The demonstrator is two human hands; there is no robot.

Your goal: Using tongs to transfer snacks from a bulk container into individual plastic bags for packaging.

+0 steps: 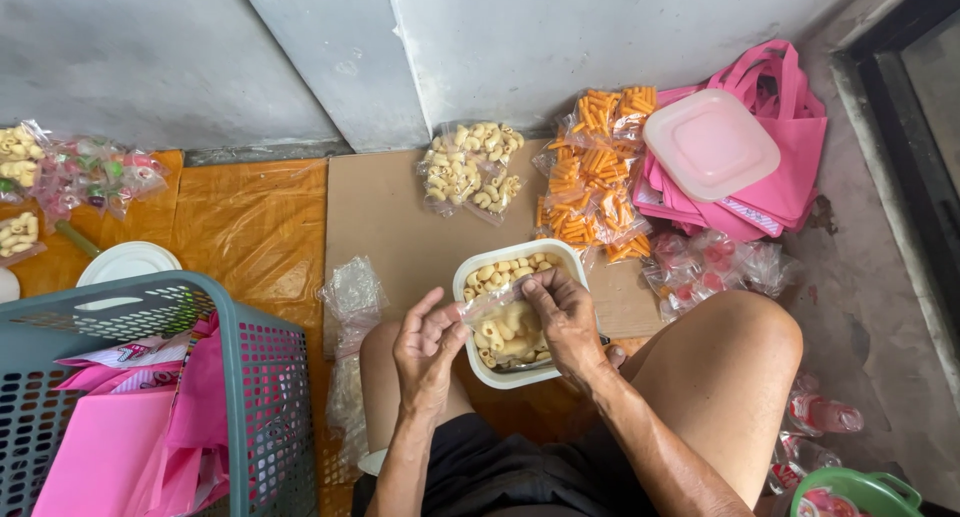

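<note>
Step in hand, by my reading: bagging pale snacks. Left hand (425, 349) and right hand (565, 322) each pinch an edge of a small clear bag (503, 327), part-filled, held just over the white tub (470, 277) on the floor between the knees. Next move probably calls for closing the bag mouth without spilling; filled bags (468, 167) lie on cardboard (385, 217) beyond.

The person wears dark shorts (500, 472); arms, 2 hands and knees are bare.
</note>
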